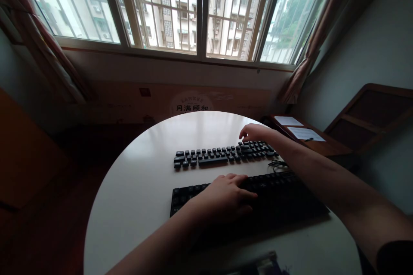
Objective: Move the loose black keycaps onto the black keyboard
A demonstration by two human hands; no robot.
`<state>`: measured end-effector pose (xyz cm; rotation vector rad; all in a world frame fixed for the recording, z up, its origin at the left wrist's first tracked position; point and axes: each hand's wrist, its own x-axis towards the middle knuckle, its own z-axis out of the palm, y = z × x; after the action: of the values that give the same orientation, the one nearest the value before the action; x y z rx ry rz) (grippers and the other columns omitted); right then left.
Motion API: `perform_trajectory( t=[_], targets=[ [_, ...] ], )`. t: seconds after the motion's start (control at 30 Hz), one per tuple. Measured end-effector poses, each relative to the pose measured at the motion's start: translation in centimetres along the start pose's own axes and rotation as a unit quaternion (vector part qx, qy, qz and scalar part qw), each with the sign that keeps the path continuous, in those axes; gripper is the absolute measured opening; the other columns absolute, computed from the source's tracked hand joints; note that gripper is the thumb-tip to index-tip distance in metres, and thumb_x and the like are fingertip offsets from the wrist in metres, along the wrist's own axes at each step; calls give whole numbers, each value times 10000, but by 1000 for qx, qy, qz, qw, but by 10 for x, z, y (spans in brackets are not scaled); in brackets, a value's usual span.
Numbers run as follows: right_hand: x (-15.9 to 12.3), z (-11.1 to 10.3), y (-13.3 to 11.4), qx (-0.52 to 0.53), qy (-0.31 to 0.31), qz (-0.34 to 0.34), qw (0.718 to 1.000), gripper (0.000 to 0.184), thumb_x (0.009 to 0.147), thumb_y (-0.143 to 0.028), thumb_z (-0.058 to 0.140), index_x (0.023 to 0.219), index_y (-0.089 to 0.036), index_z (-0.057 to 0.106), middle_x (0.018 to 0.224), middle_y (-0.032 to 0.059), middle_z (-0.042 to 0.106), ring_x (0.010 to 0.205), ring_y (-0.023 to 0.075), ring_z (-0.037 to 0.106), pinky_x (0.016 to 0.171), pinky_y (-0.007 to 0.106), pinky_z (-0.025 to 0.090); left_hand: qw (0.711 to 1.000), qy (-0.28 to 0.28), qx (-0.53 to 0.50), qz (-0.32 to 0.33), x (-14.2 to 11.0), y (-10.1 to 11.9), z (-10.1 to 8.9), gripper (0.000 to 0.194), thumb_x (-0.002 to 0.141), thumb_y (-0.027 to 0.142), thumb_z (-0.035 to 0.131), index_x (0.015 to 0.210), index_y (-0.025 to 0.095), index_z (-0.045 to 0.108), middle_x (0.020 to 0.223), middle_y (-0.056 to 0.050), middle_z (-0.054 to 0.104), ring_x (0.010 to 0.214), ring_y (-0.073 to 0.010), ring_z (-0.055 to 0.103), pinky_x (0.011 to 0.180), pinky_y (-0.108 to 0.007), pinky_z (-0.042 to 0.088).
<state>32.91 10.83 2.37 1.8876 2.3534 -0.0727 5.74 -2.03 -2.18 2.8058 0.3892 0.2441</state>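
Note:
A black keyboard point(290, 206) lies on a round white table point(129, 193) in front of me. My left hand point(227, 193) rests over it with fingers spread, hiding part of its keys. Beyond the keyboard, loose black keycaps point(213, 157) stand in rows directly on the tabletop, set out like a keyboard layout. Reaching past them, my right hand point(253, 132) is at the far edge of the right-hand group. Its fingers are bent down and drawn together above a small keycap point(240, 143); whatever is between the fingertips is too small to make out.
A coiled black cable point(277, 163) lies between keycaps and keyboard, near my right forearm. At the near table edge is a dark object point(266, 263), partly cut off. To the right, papers point(305, 133) and a pen point(309, 139) lie on a wooden surface beside a chair back point(371, 116).

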Motion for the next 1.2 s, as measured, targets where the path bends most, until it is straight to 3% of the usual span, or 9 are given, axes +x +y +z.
perform_trajectory(
  t=[0.3,0.4,0.53,0.67,0.77,0.93,1.03,1.2],
  targets=[
    [8,16,3,3,-26,-27,999,287,764,-255,689,1022,-225,811,893,38,780,759,181,673,670,246,456,1000,6,12,0,-1,-1,1,489,911,510,609,1378,367,586,1514,-148,459,1260,-378,558,1008,-533,464],
    [11,17,2,5,3,-31,1000,259,780,-251,672,993,-221,816,862,41,780,739,183,664,678,254,450,1000,3,13,-4,-1,-1,2,481,904,509,618,1363,369,598,1516,-140,457,1245,-379,567,1006,-534,465],
    [5,6,-5,16,89,-25,996,253,829,-275,641,1013,-208,801,903,46,766,801,190,658,729,259,447,1000,-2,15,-8,-1,-2,2,474,908,524,606,1354,365,606,1511,-144,461,1252,-378,560,1009,-534,462],
    [-36,-13,-17,37,189,-17,981,268,895,-303,577,1069,-210,758,972,46,731,873,189,639,809,274,443,1000,2,21,-7,-1,-3,1,479,909,519,610,1364,373,595,1511,-139,463,1244,-372,570,1003,-534,470],
    [-87,-17,-26,97,293,-28,951,225,880,-334,603,1015,-213,737,887,37,698,769,184,602,751,297,457,1000,5,26,-2,0,-2,-1,475,905,491,628,1362,368,597,1489,-135,491,1217,-363,593,985,-520,492],
    [-160,8,-36,214,385,-1,898,184,860,-306,615,1007,-217,680,815,23,647,724,186,570,696,315,473,1000,9,27,-11,1,-2,-1,422,903,451,647,1318,371,637,1470,-118,515,1216,-352,598,992,-510,498],
    [-178,31,-34,260,395,18,881,172,864,-300,609,1008,-220,657,805,19,641,711,185,573,668,312,478,1000,9,26,-13,2,-2,0,445,894,442,667,1333,382,622,1498,-108,491,1252,-362,572,1009,-525,484],
    [-182,45,-24,299,295,-42,906,171,883,-290,612,1017,-202,671,813,24,661,707,168,598,649,287,485,998,7,50,-48,6,-1,-2,559,899,402,662,1435,337,519,1486,-124,505,1237,-373,576,989,-540,487]
  ],
)
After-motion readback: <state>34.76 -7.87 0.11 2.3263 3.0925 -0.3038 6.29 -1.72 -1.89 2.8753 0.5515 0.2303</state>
